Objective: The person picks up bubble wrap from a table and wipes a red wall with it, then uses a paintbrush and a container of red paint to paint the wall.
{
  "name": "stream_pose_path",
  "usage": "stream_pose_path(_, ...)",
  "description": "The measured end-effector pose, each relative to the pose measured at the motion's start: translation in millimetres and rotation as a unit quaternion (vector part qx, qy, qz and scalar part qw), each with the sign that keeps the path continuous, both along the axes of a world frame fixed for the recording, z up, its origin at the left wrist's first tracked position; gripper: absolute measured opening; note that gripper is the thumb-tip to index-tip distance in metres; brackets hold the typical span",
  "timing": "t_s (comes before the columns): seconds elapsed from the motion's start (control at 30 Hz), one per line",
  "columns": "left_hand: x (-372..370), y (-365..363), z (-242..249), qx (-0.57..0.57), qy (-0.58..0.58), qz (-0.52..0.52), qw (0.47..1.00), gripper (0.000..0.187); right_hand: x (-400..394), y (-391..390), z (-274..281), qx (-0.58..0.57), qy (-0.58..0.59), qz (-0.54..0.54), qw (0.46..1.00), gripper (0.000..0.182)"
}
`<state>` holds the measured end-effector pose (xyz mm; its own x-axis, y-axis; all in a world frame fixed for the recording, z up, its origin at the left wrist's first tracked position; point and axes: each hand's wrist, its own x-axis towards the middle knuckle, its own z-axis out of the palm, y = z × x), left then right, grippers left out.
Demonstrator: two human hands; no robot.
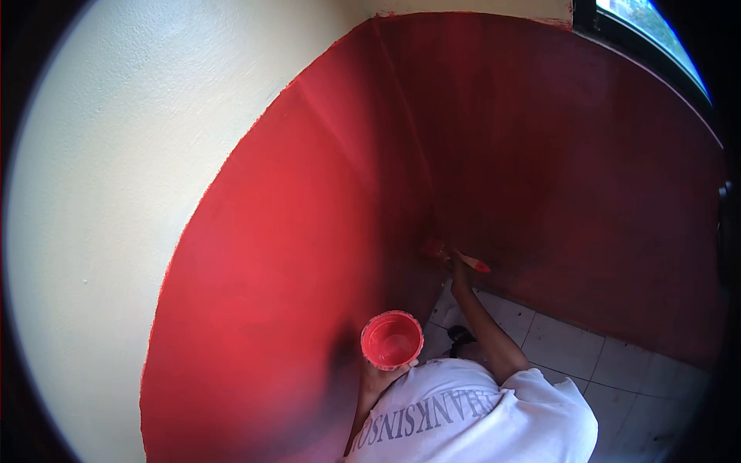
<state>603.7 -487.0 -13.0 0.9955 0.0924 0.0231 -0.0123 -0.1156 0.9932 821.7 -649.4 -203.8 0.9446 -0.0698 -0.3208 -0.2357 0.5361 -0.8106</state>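
My left hand [386,376] is wrapped around the lower side of a red plastic tub [373,344] near my body. A little red paint shows inside it. My right hand [457,268], in shadow, reaches forward to the wall corner and is closed on a paintbrush [473,263]. The brush's pale wooden handle has a red tip and points to the right. Its red-covered bristles lie to the left, at the lower part of the dark red wall [540,162]. Whether the bristles touch the wall is hard to see.
A brighter red wall [255,270] curves along my left, with a cream upper part [100,193]. Pale floor tiles [571,347] lie below. A dark-framed window [656,38] is at the upper right. A dark shoe [461,335] shows under me.
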Motion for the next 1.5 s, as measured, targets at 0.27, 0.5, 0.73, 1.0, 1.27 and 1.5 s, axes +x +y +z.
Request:
stream_pose_path(0.27, 1, -3, -6, -0.072, -0.018, -0.011, 0.997, 0.071, 50, 18, 272, 0.095, -0.249, -0.050, 0.963, 0.037)
stream_pose_path(0.5, 3, -1, -10, -0.032, -0.052, -0.002, 0.998, 0.072, 80, 40, 383, 0.263, -0.326, 0.007, 0.908, 0.041)
stream_pose_path(0.73, 0, -10, -6, -0.033, -0.037, 0.032, 0.998, 0.068, 68, 54, 274, 0.269, -0.203, 0.007, 0.941, 0.040)
stream_pose_path(1.0, 0, -5, -8, 0.002, 0.013, 0.004, 1.000, 0.068, 7, 11, -50, -0.012, 0.009, 0.001, 1.000, 0.043)
stream_pose_path(1.27, 1, 3, -13, -0.051, -0.020, -0.027, 0.998, 0.072, 24, 23, 175, 0.090, -0.156, -0.033, 0.983, 0.039)
stream_pose_path(1.5, 8, -2, 1, -0.007, -0.053, -0.032, 0.998, 0.072, 51, 45, 355, 0.255, -0.277, 0.003, 0.926, 0.040)
